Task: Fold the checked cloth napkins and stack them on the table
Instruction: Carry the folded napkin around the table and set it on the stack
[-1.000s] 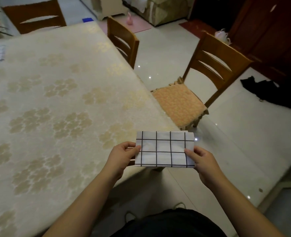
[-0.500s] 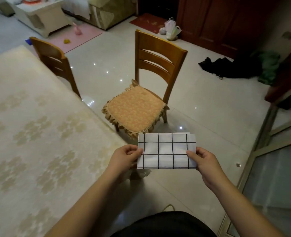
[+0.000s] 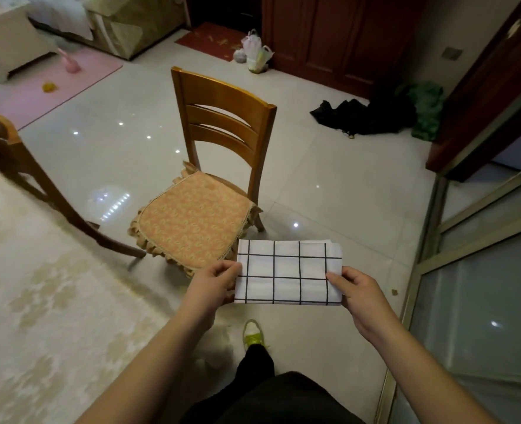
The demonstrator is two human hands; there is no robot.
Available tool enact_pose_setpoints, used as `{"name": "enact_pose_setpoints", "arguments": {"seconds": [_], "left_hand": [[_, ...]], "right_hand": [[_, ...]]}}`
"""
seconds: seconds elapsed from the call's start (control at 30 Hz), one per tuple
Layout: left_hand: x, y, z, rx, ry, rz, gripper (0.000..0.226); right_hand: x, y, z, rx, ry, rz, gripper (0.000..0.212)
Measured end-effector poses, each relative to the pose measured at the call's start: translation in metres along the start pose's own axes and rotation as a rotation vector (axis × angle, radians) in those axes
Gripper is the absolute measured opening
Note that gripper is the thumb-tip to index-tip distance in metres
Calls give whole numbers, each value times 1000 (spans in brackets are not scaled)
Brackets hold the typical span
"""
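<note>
Currently left hand [image 3: 214, 281] and right hand [image 3: 358, 293] pinching folded checked napkin [image 3: 288, 272] by side edges, mid-air, right of table [image 3: 38, 301]. Risk: layers slipping, fold opening over floor.

White cloth napkin [image 3: 288, 272] w/ black grid lines; orange floral chair cushion [image 3: 191, 220]; cream tablecloth [image 3: 38, 301], gold flower motifs.
</note>
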State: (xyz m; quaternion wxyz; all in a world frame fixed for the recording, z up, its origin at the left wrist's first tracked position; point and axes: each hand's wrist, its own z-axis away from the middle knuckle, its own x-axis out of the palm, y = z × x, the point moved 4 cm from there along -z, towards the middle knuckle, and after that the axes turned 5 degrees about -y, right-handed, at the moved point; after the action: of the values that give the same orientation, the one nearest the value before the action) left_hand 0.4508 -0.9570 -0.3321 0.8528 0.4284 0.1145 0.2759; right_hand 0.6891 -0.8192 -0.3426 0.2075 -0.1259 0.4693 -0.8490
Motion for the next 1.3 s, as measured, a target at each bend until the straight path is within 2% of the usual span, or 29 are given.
{"name": "enact_pose_setpoints", "arguments": {"seconds": [0.43, 0.8, 1.1, 1.3], "left_hand": [[35, 107, -129, 105, -145, -116, 13], [107, 166, -224, 69, -191, -164, 17], [202, 232, -308, 27, -104, -205, 14], [249, 272, -351, -4, -70, -109, 15]], "right_hand": [[-16, -83, -105, -44, 148, -9, 13], [-79, -116, -199, -33, 197, -43, 8], [-161, -187, -308, -15, 117, -62, 14], [-197, -248, -374, -55, 63, -78, 12]]}}
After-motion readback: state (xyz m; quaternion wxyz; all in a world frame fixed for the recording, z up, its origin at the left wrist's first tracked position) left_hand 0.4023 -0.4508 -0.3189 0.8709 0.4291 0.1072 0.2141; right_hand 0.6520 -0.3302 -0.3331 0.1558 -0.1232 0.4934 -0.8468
